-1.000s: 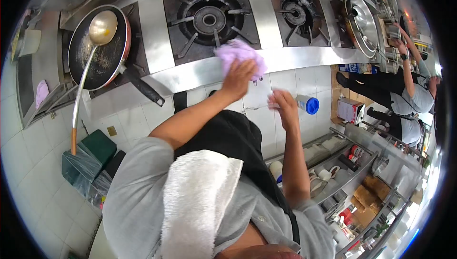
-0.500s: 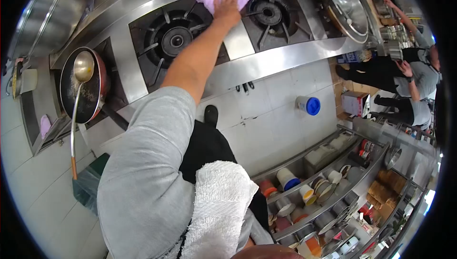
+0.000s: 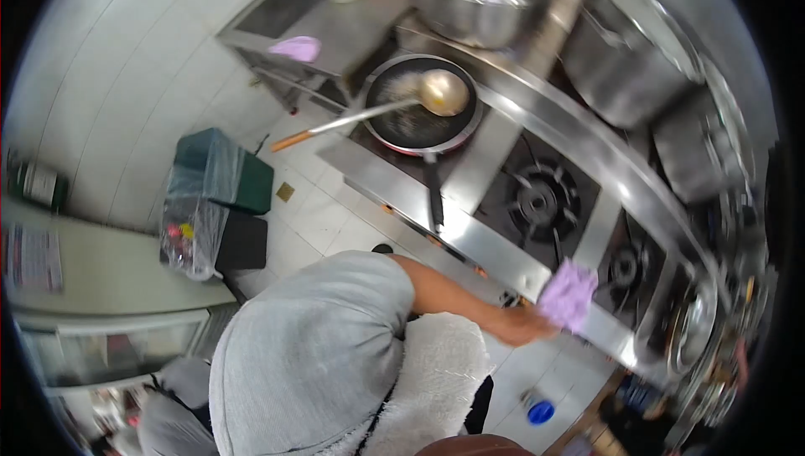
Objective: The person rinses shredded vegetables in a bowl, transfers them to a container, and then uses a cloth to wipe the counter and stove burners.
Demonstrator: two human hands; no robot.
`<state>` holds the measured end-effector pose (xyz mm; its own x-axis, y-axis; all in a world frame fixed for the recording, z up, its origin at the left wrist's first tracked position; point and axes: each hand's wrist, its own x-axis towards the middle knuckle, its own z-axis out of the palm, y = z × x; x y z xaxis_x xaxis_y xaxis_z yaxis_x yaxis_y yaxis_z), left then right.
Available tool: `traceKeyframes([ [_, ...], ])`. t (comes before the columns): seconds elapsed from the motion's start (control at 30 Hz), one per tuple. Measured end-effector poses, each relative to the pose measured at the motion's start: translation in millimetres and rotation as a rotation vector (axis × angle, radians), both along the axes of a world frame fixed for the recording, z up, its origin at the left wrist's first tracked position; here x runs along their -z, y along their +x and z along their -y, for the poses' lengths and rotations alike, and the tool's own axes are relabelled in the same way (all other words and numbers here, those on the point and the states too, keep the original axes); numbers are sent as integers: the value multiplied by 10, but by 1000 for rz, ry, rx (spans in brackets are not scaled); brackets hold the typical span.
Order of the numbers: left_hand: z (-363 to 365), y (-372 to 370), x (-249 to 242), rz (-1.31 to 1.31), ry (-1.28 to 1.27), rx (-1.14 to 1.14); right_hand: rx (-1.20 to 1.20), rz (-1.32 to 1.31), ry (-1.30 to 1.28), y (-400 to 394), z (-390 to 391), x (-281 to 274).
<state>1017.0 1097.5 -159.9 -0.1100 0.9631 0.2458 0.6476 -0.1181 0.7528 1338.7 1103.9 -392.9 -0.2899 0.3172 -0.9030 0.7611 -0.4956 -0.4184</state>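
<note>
A crumpled purple cloth (image 3: pixel 570 292) is in my left hand (image 3: pixel 521 326), at the stove's steel front edge. My fingers are blurred by motion, but the cloth stays gripped at their tips. Just beyond it lie a black gas burner (image 3: pixel 537 200) and a second burner (image 3: pixel 625 267). Farther left on the stove sits a dark frying pan (image 3: pixel 411 131), its black handle (image 3: pixel 433 192) pointing toward me. A steel ladle (image 3: pixel 443 93) rests across the pan, its wooden-ended handle sticking out over the rim. My right hand is out of view.
Large steel pots (image 3: pixel 629 54) stand behind the stove. Another purple cloth (image 3: pixel 298 49) lies on the side counter (image 3: pixel 360 24). A green bin (image 3: pixel 247 179) with a plastic bag is on the floor left, a blue-lidded tub (image 3: pixel 539 408) right. Another person's grey sleeve (image 3: pixel 172 422) shows lower left.
My view has swung left, bringing the bin and side counter in. My left hand has drawn the purple cloth from between the burners back to the stove's front edge.
</note>
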Motion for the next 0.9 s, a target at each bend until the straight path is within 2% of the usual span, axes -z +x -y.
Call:
traceKeyframes([
  [0.03, 314, 17, 331, -145, 21, 101, -21, 24, -18, -236, 17, -98],
  [0.07, 881, -261, -315, 3, -404, 244, -78, 22, -26, -453, 91, -154],
  [0.1, 1279, -113, 903, 36, -187, 200, -168, -11, -32, -697, 193, -235],
  [0.13, 1812, -184, 1550, -59, -188, 159, -272, -33, -40, -959, 345, -357],
  [0.17, 2405, -338, 1953, -204, -205, 179, -382, -60, -46, -1223, 523, -479],
  [0.23, 3668, -721, 1190, 78, -859, -267, -624, -115, -56, -1712, 963, -740],
  [0.3, 4660, -898, 520, 144, -1079, -541, -893, -189, -50, -2227, 1536, -1109],
  [0.33, 5268, -920, 987, 172, -1012, -698, -1033, -237, -36, -2485, 1841, -1334],
  [0.37, 5834, -991, 1412, 143, -1048, -662, -1190, -302, -12, -2759, 2160, -1558],
  [0.4, 6256, -968, 1158, 186, -889, -936, -1343, -376, 19, -3042, 2439, -1798],
  [0.43, 6706, -956, 1145, -46, -801, -880, -1488, -449, 45, -3337, 2697, -2045],
  [0.47, 7026, -955, 1172, 97, -826, -1106, -1631, -546, 79, -3667, 2911, -2301],
  [0.5, 7271, -893, 960, 252, -851, -1328, -1692, -561, -4, -3980, 3114, -2570],
  [0.53, 7449, -927, 618, 352, -924, -1345, -1794, -692, -133, -4314, 3284, -2761],
  [0.57, 7660, -905, 582, 331, -915, -1319, -1458, -266, -396, -4634, 3622, -3587],
  [0.6, 7868, -956, 530, 301, -901, -1292, -1640, -500, -368, -4916, 3839, -3941],
  [0.63, 8025, -1045, 522, 292, -865, -1268, -1653, -592, -429, -5182, 4042, -4355],
  [0.67, 8123, -1136, 555, 287, -827, -1245, -1633, -735, -407, -5431, 4236, -4540],
  [0.7, 8174, -1191, 600, 291, -786, -1227, -1648, -859, -322, -5679, 4449, -4850],
  [0.73, 8182, -1318, 618, 315, -753, -1210, -1633, -949, -256, -5957, 4640, -4929],
  [0.77, 8130, -1529, 608, 344, -717, -1196, -1707, -1349, 90, -6250, 4820, -5022],
  [0.8, 8033, -1691, 430, 346, -579, -1208, -1617, -1064, 160, -6456, 5014, -5107],
  [0.83, 7922, -1857, 215, 463, -447, -1248, -1554, -1251, 363, -6729, 5179, -5009],
  [0.87, 7840, -2051, -9, 520, -381, -1215, -1511, -1175, 450, -6929, 5341, -5078],
  [0.9, 7786, -2249, -235, 573, -321, -1181, -1440, -1161, 395, -7312, 5457, -4774],
])
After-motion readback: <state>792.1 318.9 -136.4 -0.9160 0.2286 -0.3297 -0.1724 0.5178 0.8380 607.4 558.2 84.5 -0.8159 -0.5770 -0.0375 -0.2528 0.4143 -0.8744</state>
